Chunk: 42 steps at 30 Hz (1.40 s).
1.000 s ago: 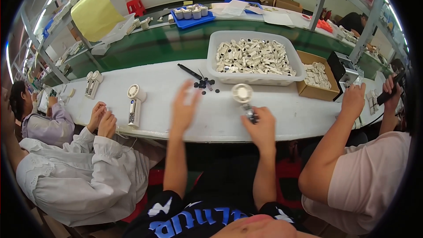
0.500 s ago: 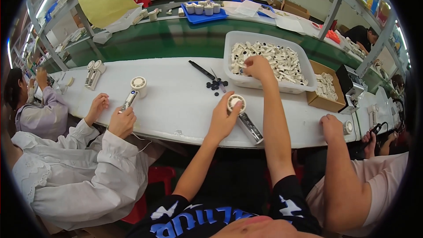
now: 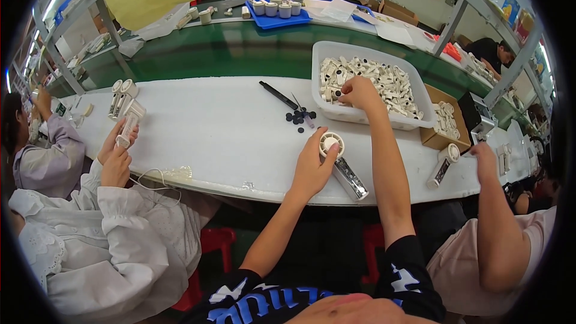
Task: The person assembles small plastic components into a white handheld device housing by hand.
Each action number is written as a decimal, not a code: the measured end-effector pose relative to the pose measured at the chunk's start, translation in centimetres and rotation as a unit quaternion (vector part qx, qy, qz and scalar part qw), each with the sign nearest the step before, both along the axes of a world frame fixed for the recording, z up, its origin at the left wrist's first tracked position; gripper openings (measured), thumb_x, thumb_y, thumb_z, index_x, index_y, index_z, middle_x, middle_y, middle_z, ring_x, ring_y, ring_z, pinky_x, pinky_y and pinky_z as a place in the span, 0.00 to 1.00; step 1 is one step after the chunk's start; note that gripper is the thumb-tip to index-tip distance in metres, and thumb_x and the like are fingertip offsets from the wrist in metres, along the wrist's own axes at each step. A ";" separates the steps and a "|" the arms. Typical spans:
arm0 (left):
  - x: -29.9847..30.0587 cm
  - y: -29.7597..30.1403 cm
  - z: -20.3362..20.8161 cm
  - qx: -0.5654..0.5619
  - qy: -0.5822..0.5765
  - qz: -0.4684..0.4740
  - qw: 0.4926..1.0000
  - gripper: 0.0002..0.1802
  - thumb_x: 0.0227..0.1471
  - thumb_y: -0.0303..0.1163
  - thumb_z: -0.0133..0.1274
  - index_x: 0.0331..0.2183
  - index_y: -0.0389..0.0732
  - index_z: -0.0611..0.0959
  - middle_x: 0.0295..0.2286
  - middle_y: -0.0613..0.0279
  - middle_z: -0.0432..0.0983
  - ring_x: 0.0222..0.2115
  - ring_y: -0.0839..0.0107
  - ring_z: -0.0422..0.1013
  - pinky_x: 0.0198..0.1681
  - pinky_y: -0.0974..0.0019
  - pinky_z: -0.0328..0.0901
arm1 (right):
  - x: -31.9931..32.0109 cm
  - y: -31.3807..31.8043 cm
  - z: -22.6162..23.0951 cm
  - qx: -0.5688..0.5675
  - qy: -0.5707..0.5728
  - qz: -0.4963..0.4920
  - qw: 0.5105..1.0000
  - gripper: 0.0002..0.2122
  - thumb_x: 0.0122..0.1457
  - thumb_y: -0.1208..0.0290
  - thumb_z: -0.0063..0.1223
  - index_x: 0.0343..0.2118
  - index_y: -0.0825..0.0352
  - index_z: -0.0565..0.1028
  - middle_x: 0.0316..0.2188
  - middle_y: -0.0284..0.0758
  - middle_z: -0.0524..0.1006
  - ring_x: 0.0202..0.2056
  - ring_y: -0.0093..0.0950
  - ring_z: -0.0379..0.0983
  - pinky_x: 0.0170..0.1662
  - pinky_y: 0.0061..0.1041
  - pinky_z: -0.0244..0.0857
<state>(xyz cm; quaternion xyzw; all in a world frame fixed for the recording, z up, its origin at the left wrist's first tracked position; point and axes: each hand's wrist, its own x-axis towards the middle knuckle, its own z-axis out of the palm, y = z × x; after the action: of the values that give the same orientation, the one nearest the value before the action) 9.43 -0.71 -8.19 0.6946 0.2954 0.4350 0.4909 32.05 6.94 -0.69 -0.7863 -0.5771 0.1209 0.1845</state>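
My left hand (image 3: 313, 165) is closed around the round white head of a handheld fan (image 3: 350, 181). Its handle, showing a dark and silvery inside, slants toward the table's front edge. Over the near part of a translucent white bin (image 3: 423, 119), my right hand (image 3: 362, 93) has its fingertips pinched together at the pile of small white plastic parts (image 3: 375, 78). Whatever they grip is too small to make out. Left of the bin lie several small black round pieces (image 3: 298, 117) and a black pen-like tool (image 3: 277, 93).
A cardboard box (image 3: 459, 140) of white parts adjoins the bin. At right, another handheld fan (image 3: 443, 167) lies near a co-worker's hand (image 3: 485, 157). A co-worker at left holds a white fan (image 3: 129, 123). Beyond the green strip sits a blue tray (image 3: 264, 22).
My right hand has shifted slightly right and down to the white parts. The left co-worker's fan has moved left and turned. The right co-worker's hand has drawn away from the fan there.
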 end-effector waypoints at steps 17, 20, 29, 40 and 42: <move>-0.9 -0.1 0.9 -0.072 -0.036 -0.015 0.997 0.23 0.65 0.35 0.41 0.55 0.29 0.71 0.41 0.46 0.77 0.40 0.62 0.74 0.47 0.65 0.65 | -7.6 -21.3 -4.8 0.234 0.039 -0.141 0.961 0.09 0.55 0.75 0.61 0.37 0.73 0.80 0.26 0.35 0.77 0.23 0.22 0.67 0.28 0.21 0.62; -0.8 0.1 0.3 -0.073 -0.042 -0.009 0.996 0.23 0.65 0.35 0.42 0.54 0.29 0.71 0.40 0.47 0.77 0.38 0.64 0.73 0.45 0.65 0.66 | -10.7 -20.5 -2.3 0.276 0.101 -0.083 0.952 0.09 0.53 0.77 0.63 0.37 0.72 0.81 0.26 0.34 0.75 0.22 0.23 0.66 0.27 0.22 0.61; -0.8 -0.5 0.6 -0.068 -0.039 -0.008 0.997 0.22 0.64 0.35 0.43 0.53 0.30 0.72 0.40 0.47 0.77 0.37 0.64 0.73 0.44 0.65 0.66 | -12.0 -19.7 -1.7 0.235 0.064 -0.034 0.969 0.10 0.49 0.77 0.66 0.36 0.71 0.81 0.23 0.35 0.72 0.21 0.24 0.65 0.25 0.23 0.59; -0.8 0.2 0.5 -0.039 -0.026 -0.011 0.999 0.21 0.63 0.34 0.43 0.52 0.30 0.73 0.42 0.46 0.76 0.37 0.59 0.74 0.43 0.63 0.67 | -11.3 -18.4 -1.8 0.197 0.121 -0.049 0.972 0.10 0.49 0.78 0.67 0.36 0.72 0.82 0.24 0.33 0.73 0.22 0.20 0.66 0.24 0.21 0.60; -0.8 -0.1 0.6 -0.032 -0.033 -0.010 0.999 0.21 0.63 0.34 0.43 0.52 0.30 0.73 0.42 0.45 0.76 0.37 0.59 0.74 0.43 0.63 0.67 | -11.6 -18.8 -2.0 0.209 0.151 -0.061 0.964 0.10 0.49 0.78 0.67 0.35 0.72 0.82 0.25 0.33 0.74 0.22 0.19 0.66 0.25 0.20 0.60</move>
<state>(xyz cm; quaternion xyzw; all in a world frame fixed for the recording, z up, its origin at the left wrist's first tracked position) 8.64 -0.79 -7.64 0.6664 0.2857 0.4435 0.5268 20.48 -11.82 -2.68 -0.7362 -0.5061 0.1034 0.4372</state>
